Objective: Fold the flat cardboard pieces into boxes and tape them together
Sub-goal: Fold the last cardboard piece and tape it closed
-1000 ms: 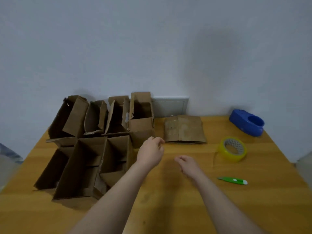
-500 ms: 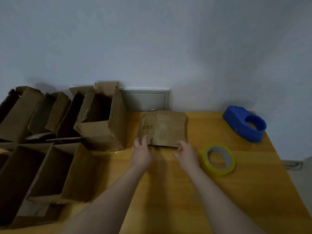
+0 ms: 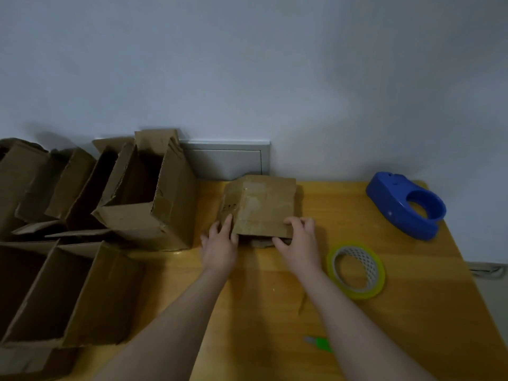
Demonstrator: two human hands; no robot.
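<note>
A flat brown cardboard piece (image 3: 261,204) lies at the back middle of the wooden table, its near edge lifted off another flat piece under it. My left hand (image 3: 220,243) holds its near left corner, fingers on top. My right hand (image 3: 299,237) grips its near right corner, thumb below and fingers over the edge. A yellow tape roll (image 3: 357,270) lies just right of my right hand. A blue tape dispenser (image 3: 406,204) sits at the back right.
Several folded open cardboard boxes (image 3: 154,193) crowd the left half of the table (image 3: 412,312). A small green cutter (image 3: 319,342) lies near the front, beside my right forearm. A grey wall panel (image 3: 228,160) is behind the flat pieces.
Both hands reached forward from mid-table to the flat cardboard and took hold of its near edge, which now lifts. The view swung right and closer.
</note>
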